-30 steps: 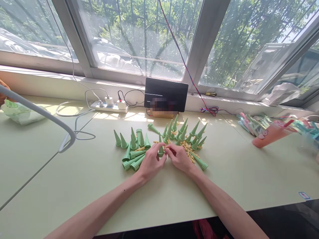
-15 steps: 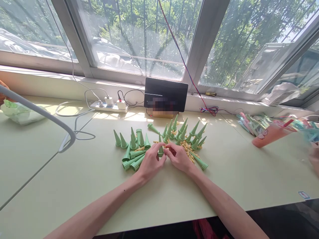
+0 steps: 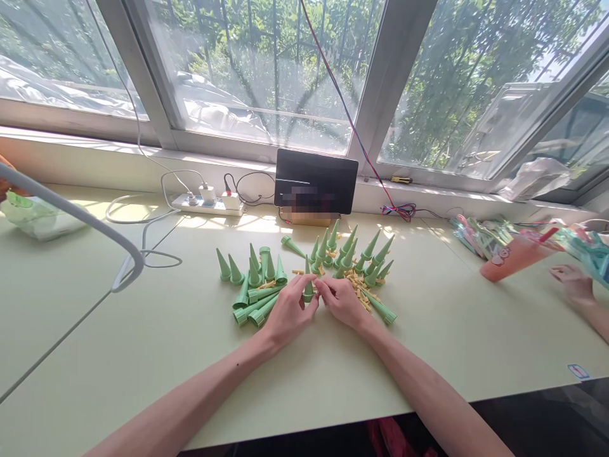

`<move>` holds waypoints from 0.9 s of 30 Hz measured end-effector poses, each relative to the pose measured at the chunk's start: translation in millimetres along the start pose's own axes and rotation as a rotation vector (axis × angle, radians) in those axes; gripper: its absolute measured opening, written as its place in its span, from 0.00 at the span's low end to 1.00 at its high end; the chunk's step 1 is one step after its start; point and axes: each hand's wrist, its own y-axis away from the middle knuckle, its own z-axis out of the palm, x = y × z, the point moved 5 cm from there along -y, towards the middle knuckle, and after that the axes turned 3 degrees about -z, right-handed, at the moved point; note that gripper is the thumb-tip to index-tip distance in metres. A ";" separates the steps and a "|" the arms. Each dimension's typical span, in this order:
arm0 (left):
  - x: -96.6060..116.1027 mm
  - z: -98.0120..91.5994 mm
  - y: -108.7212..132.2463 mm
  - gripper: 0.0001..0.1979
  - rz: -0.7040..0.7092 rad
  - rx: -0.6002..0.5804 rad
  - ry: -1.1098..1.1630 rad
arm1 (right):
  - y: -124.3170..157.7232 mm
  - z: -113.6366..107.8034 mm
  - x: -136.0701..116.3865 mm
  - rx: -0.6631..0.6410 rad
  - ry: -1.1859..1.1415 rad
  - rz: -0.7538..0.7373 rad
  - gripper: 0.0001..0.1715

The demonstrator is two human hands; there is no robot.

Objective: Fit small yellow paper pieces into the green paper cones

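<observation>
My left hand [image 3: 291, 308] is closed around a green pointed plastic spike [image 3: 308, 292], which stands tip up between the thumb and fingers. Against its right side, my right hand [image 3: 343, 301] has thumb and fingertips pinched together; whatever they hold is hidden. Small yellow plastic pieces [image 3: 356, 279] lie in a pile just beyond and right of my right hand. Several upright green spikes [image 3: 348, 255] stand behind that pile. Left of my left hand, more green spikes [image 3: 257, 311] lie on their sides, with others [image 3: 236, 271] upright behind them.
A tablet [image 3: 316, 181] leans at the back below the window. A power strip [image 3: 209, 203] with cables sits to its left. On the right are a tilted pink cup [image 3: 516, 255] and another person's hand [image 3: 573, 282]. A grey curved tube [image 3: 95, 219] crosses the left side.
My right fingertips have closed into a tighter pinch beside the spike, which has shifted very slightly right. Another person's hand has moved further into view at the right.
</observation>
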 end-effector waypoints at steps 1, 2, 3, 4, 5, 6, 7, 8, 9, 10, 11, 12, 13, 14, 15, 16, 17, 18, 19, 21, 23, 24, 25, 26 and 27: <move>0.3 -0.5 -0.1 0.13 -0.002 0.005 -0.001 | 0.0 -0.3 -1.0 0.003 -0.003 0.004 0.24; 0.4 -1.0 -0.1 0.13 -0.004 0.012 -0.002 | 0.1 -0.6 -2.2 0.008 -0.004 0.005 0.22; 0.5 -1.4 -0.2 0.12 -0.008 0.018 -0.004 | 0.1 -1.0 -3.7 0.012 -0.002 0.002 0.19; 0.3 -1.7 -0.2 0.12 -0.012 0.022 -0.005 | 0.1 -1.2 -5.2 0.012 0.000 -0.002 0.17; 0.0 -1.8 -0.3 0.12 -0.017 0.024 -0.005 | 0.0 -1.3 -6.5 0.009 0.002 -0.008 0.16; -0.3 -1.8 -0.3 0.12 -0.022 0.024 -0.005 | 0.0 -1.3 -7.5 0.006 0.002 -0.012 0.16; -0.8 -1.6 -0.3 0.12 -0.025 0.022 -0.007 | -0.1 -1.3 -7.9 0.003 -0.001 -0.015 0.16; -1.3 -1.3 -0.3 0.13 -0.028 0.018 -0.009 | -0.1 -1.3 -7.9 0.000 -0.007 -0.016 0.17; -1.7 -0.9 -0.2 0.13 -0.029 0.013 -0.013 | -0.1 -1.4 -7.6 -0.002 -0.013 -0.017 0.17; -2.1 -0.5 -0.1 0.13 -0.029 0.008 -0.018 | 0.0 -1.4 -6.9 -0.003 -0.018 -0.017 0.18; -2.4 -0.2 0.1 0.13 -0.027 0.004 -0.022 | 0.1 -1.3 -5.9 -0.004 -0.021 -0.016 0.20; -2.6 0.0 0.3 0.13 -0.024 0.002 -0.025 | 0.2 -1.1 -4.8 -0.007 -0.020 -0.013 0.21; -2.7 0.3 0.5 0.13 -0.020 0.000 -0.025 | 0.4 -0.9 -3.6 -0.009 -0.015 -0.011 0.22; -2.6 0.5 0.7 0.13 -0.015 -0.002 -0.023 | 0.5 -0.7 -2.4 -0.009 -0.009 -0.009 0.24; -2.4 0.6 0.8 0.13 -0.010 -0.004 -0.019 | 0.6 -0.5 -1.3 -0.007 -0.001 -0.009 0.25; -2.2 0.7 0.8 0.13 -0.006 -0.006 -0.015 | 0.7 -0.4 -0.3 -0.004 0.008 -0.009 0.26; -1.9 0.9 0.8 0.14 -0.003 -0.009 -0.012 | 0.8 -0.3 0.5 -0.002 0.016 -0.011 0.26; -1.7 1.0 0.8 0.14 -0.001 -0.011 -0.010 | 0.8 -0.1 1.1 -0.001 0.022 -0.011 0.27; -1.5 1.0 0.6 0.14 0.000 -0.011 -0.010 | 0.8 0.1 1.5 -0.002 0.026 -0.010 0.27; -1.3 0.8 0.3 0.13 -0.003 -0.010 -0.012 | 0.7 0.4 1.5 -0.008 0.032 -0.004 0.28; -1.2 0.3 -0.1 0.13 -0.009 -0.003 -0.020 | 0.6 0.4 0.2 -0.014 0.032 -0.001 0.27; -1.2 0.1 -0.3 0.13 -0.012 0.001 -0.025 | 0.6 0.3 -0.7 -0.016 0.031 -0.001 0.26; -1.3 -0.2 -0.5 0.13 -0.016 0.004 -0.031 | 0.6 0.2 -1.7 -0.018 0.028 -0.002 0.25; -1.4 -0.4 -0.5 0.13 -0.018 0.008 -0.035 | 0.6 0.0 -2.6 -0.020 0.025 -0.002 0.24; -1.4 -0.5 -0.5 0.13 -0.018 0.010 -0.038 | 0.6 0.1 -3.2 -0.024 0.022 -0.001 0.23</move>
